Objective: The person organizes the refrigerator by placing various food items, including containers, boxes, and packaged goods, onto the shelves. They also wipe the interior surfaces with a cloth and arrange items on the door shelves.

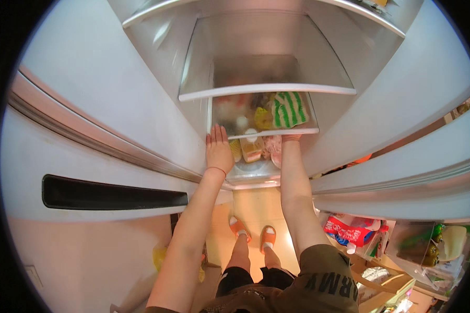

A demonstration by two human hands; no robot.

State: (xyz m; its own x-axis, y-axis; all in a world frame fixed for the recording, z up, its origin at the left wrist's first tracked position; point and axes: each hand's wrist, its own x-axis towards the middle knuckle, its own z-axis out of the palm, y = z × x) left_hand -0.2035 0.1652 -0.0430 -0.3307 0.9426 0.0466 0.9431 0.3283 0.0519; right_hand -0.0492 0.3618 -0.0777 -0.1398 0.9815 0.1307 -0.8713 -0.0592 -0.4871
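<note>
Inside an open refrigerator, my left hand (218, 152) lies with outstretched fingers at the left front corner of a low glass shelf (235, 131). Under the same shelf's right front edge is my right hand (291, 137); its fingers are mostly hidden. A green-and-white striped bag (290, 110) and a yellow bag (263, 118) rest on or show through the glass. Below the shelf's front edge, between my hands, are a container with a white cap (252, 149), a yellowish item in netting (235, 150) and a pink plastic bag (273, 146).
Another glass shelf (266, 90) with a white front trim sits above. A refrigerator door with a dark recessed handle (115, 193) stands at left. The right door's bins hold a red packet (348, 231) and green bottles (432, 250). My slippered feet are on the floor (254, 203).
</note>
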